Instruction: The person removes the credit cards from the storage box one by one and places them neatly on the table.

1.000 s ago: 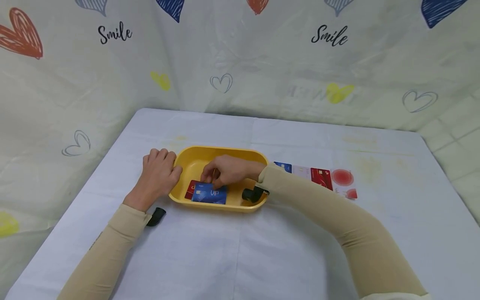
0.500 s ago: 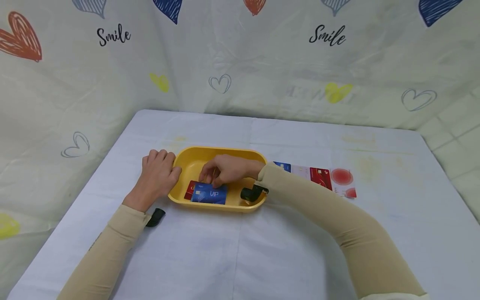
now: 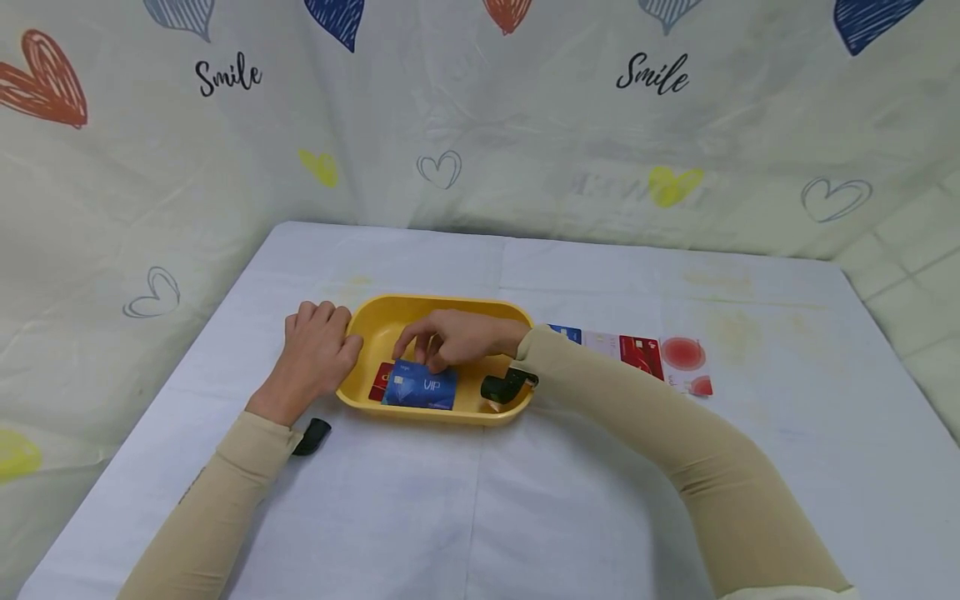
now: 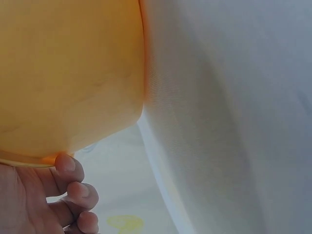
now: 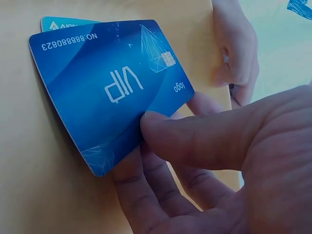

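Note:
My left hand [image 3: 318,350] grips the left rim of a yellow plastic tray [image 3: 438,418], its fingers bent at the edge in the left wrist view. Inside the tray, my right hand [image 3: 457,337] pinches a blue VIP card [image 5: 97,87] between thumb and fingers along its far long edge. The card is tilted, with its chip and logo at the left end in the head view. A red card [image 3: 378,382] shows partly beneath its left side. In the right wrist view, the corner of a teal card [image 5: 73,23] peeks out from under it.
Right of the tray, a row of cards lies on the white tablecloth [image 3: 585,483]: a blue card [image 3: 566,334], a pale one [image 3: 602,343], a red card [image 3: 641,356] and a white one with red circles [image 3: 686,364]. The right sleeve partly covers them.
The blue VIP card has shifted slightly right and its far edge has risen. My right index finger has stretched out to the left. The left hand stays on the rim.

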